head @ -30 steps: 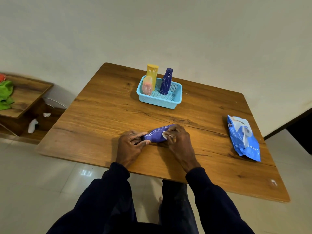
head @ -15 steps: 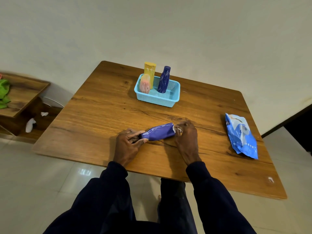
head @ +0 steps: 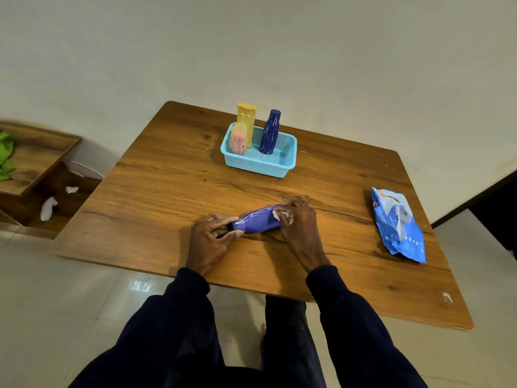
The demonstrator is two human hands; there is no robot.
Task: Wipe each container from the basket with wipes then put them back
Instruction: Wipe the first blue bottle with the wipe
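On the wooden table (head: 173, 191), a purple plastic bottle (head: 256, 221) is pinched by the left hand (head: 209, 239); a white wipe (head: 279, 215) is pressed between the right hand (head: 298, 219) fingers.

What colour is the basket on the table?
Light blue basket, with a mesh floor, seen in the head view.
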